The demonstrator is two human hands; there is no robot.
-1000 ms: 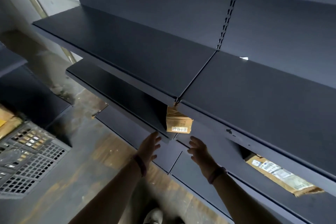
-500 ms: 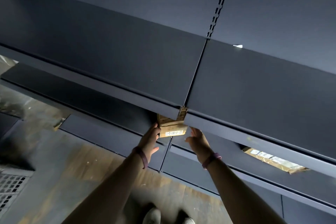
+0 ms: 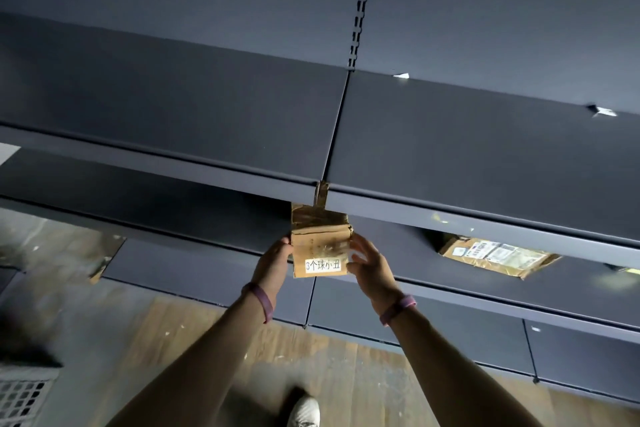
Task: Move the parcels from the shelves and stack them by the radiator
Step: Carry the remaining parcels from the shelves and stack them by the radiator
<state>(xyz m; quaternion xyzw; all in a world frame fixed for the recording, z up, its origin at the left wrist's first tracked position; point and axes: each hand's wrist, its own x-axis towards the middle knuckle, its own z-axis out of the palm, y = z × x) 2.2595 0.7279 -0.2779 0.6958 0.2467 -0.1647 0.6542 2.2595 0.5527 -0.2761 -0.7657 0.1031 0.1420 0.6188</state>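
I'm on the pickup: left hand and right hand clasp the parcel by its sides, fingers curled on it. Next, I'd draw it clear of the shelf.

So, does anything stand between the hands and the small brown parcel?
Nothing visible does. The left hand and the right hand hold the small brown parcel by its two sides, under the upper shelf. The radiator is not in view.

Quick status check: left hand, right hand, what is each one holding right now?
Left hand: grips the left edge of the small brown parcel.
Right hand: grips the same parcel's right edge, thumb on its front.
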